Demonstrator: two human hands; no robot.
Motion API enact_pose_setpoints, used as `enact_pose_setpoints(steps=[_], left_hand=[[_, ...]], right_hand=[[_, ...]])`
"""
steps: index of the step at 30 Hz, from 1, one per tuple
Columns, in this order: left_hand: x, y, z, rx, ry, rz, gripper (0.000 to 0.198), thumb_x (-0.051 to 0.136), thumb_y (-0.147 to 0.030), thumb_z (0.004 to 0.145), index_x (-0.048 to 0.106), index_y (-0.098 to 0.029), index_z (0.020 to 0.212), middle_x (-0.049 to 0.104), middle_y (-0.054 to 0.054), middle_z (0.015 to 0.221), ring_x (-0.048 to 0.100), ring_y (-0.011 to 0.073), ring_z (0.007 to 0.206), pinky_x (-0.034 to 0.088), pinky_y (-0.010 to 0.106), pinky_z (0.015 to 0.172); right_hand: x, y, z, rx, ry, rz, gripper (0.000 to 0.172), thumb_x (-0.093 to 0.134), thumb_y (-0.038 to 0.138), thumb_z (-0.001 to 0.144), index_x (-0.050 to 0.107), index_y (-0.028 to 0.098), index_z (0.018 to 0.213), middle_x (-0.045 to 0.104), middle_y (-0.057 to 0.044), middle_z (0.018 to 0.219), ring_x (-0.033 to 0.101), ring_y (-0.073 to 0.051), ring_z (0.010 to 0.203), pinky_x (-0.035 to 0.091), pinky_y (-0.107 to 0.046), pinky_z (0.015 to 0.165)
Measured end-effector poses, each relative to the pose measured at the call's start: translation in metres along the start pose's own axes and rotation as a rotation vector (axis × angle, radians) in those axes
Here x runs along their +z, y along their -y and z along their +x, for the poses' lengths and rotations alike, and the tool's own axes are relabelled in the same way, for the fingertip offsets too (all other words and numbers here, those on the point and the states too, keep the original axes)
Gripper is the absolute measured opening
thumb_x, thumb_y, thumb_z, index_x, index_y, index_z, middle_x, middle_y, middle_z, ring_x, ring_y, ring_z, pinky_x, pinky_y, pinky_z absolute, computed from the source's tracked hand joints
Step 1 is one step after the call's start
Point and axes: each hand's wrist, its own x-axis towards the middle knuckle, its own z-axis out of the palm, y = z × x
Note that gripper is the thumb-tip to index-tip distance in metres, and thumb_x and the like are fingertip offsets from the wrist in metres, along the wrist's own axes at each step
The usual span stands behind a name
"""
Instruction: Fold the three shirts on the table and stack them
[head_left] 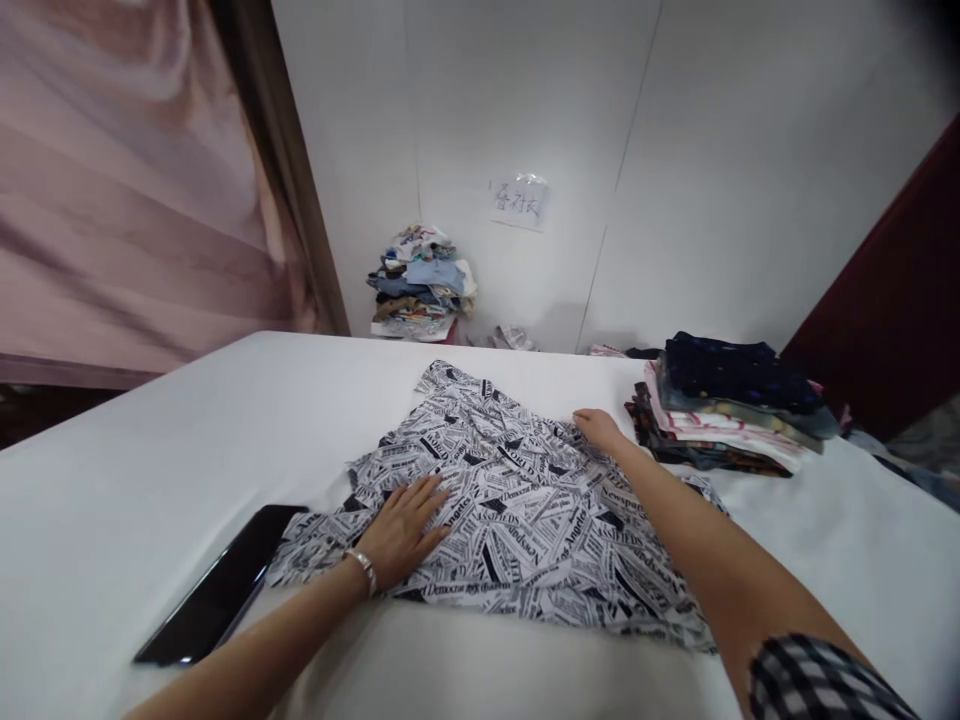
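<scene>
A black-and-white newspaper-print shirt (517, 520) lies spread on the white table, one sleeve pointing to the back and another toward the left front. Flat on its left part rests my left hand (401, 530), fingers spread, a bracelet at the wrist. My right hand (598, 430) is at the shirt's far right edge, its fingers drawn together on the fabric; the fingertips are partly hidden. My right forearm reaches across the shirt's right side. A black phone (225, 585) lies beside the left sleeve, near my left forearm.
Folded clothes (731, 400) are stacked on the table (195, 440) at the right. A taller pile of clothes (424, 280) stands behind the table's back edge. A paper sign (519, 203) hangs on the pale wall, and a pink curtain (135, 180) covers the left.
</scene>
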Motion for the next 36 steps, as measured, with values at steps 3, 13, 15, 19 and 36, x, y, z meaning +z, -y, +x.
enact_pose_setpoints(steps=[3,13,15,19,36], left_hand=[[0.007,0.006,-0.003,0.018,-0.026,0.016,0.055,0.037,-0.053,0.092,0.044,-0.027,0.140,0.038,0.008,0.151,0.033,0.0278,0.139,0.029,0.050,0.112],[0.002,0.000,-0.006,0.001,-0.004,0.007,0.056,0.035,-0.053,0.093,0.043,-0.025,0.141,0.036,0.009,0.152,0.031,0.0281,0.140,0.028,0.051,0.112],[0.001,-0.001,-0.006,0.000,-0.008,0.008,0.055,0.034,-0.052,0.093,0.043,-0.024,0.141,0.036,0.009,0.152,0.031,0.0281,0.140,0.028,0.051,0.112],[0.002,-0.001,-0.006,0.007,-0.033,0.000,0.055,0.036,-0.052,0.093,0.044,-0.026,0.140,0.038,0.008,0.151,0.033,0.0283,0.139,0.028,0.051,0.112],[0.007,0.000,-0.008,0.007,-0.051,0.062,0.054,0.035,-0.052,0.094,0.041,-0.027,0.142,0.035,0.005,0.153,0.031,0.0258,0.140,0.026,0.047,0.113]], right_hand=[[0.017,0.010,0.029,0.021,0.084,-0.068,0.023,0.056,0.028,0.083,0.074,0.014,0.088,0.073,-0.013,0.101,0.065,-0.025,0.099,0.045,-0.027,0.083],[0.009,-0.010,0.047,0.320,-0.030,-0.228,0.039,0.037,0.019,0.090,0.063,0.008,0.117,0.064,-0.026,0.117,0.063,-0.032,0.106,0.047,-0.037,0.079],[0.006,-0.021,0.046,0.344,-0.016,-0.228,0.039,0.038,0.019,0.089,0.064,0.005,0.114,0.064,-0.027,0.115,0.063,-0.033,0.106,0.047,-0.038,0.080],[0.006,-0.027,0.055,0.231,0.037,-0.187,0.040,0.038,0.033,0.093,0.068,0.012,0.109,0.068,-0.017,0.113,0.062,-0.025,0.109,0.045,-0.030,0.086],[0.028,0.023,0.109,0.225,-0.139,0.076,0.027,0.047,0.031,0.086,0.065,0.015,0.099,0.067,-0.016,0.109,0.059,-0.026,0.104,0.043,-0.032,0.087]])
